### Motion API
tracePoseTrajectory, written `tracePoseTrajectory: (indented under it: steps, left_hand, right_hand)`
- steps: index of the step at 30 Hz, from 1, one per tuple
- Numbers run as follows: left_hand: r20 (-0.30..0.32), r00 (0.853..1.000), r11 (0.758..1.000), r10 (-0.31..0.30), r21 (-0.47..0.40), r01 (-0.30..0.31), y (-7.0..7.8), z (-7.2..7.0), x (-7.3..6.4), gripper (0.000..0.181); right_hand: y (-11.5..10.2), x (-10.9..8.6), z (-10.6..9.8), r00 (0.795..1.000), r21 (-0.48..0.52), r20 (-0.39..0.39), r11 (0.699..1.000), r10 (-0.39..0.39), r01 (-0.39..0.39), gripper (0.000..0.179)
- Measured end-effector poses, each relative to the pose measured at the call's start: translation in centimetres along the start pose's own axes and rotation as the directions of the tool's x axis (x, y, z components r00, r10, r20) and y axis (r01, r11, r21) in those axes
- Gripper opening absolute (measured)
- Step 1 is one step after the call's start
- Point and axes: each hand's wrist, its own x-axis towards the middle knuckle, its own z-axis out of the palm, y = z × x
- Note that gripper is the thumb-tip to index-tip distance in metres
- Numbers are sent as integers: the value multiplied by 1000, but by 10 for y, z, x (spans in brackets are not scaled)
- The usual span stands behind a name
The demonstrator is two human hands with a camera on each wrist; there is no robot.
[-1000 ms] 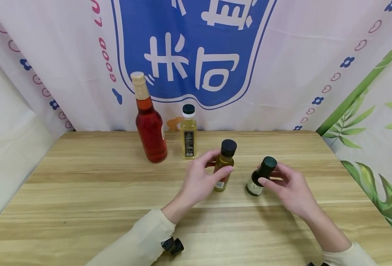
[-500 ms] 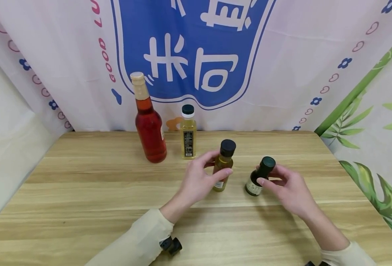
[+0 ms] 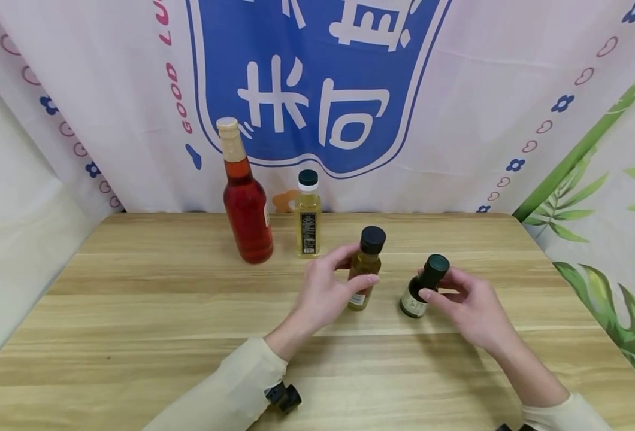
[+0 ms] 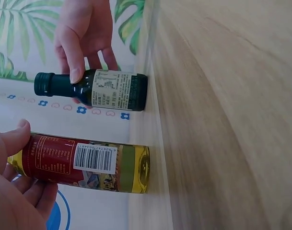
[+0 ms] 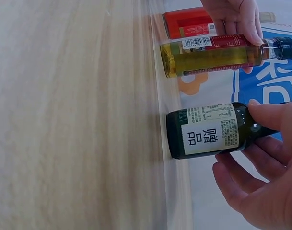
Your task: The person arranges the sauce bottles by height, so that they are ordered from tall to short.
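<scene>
My left hand point(image 3: 323, 290) grips a slim glass bottle of yellow-green oil point(image 3: 368, 263) by its upper part, thumb on the near side and fingers behind. This bottle has a black cap, and the left wrist view shows its dark red label point(image 4: 52, 158) with a barcode. To its right, my right hand point(image 3: 471, 308) pinches a small dark green bottle point(image 3: 413, 304) just below its dark green cap point(image 3: 437, 263). Its pale label point(image 5: 210, 128) faces the right wrist camera. Both bottles stand upright, a short gap apart, their bases at the wooden tabletop.
Farther back on the wooden table point(image 3: 150, 311) stands a tall bottle of red liquid point(image 3: 248, 218) with a cream-coloured neck. Beside it is a square clear bottle of pale yellow oil point(image 3: 309, 230) with a green cap. A printed curtain point(image 3: 457, 120) hangs behind the table's back edge.
</scene>
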Motion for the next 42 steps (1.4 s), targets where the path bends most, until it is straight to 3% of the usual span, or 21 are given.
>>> tracePoseTrajectory:
  steps: [7, 16, 30, 42]
  left_hand:
    - [-19, 1000, 1000, -4, -12, 4, 3, 0, 4, 53]
    - [-106, 993, 998, 58, 5, -58, 10, -11, 21, 51]
    - [-142, 990, 1000, 15, -24, -18, 12, -12, 52, 53]
    - [-131, 990, 999, -45, -10, 44, 0, -8, 71, 54]
  right_hand:
    - [1, -1, 0, 1000, 11, -9, 1000, -9, 9, 38]
    - [1, 0, -1, 1000, 19, -6, 1000, -7, 7, 38]
    - [1, 1, -2, 1000, 27, 1, 1000, 14, -14, 39]
    - [1, 1, -1, 1000, 43, 2, 999, 14, -14, 40]
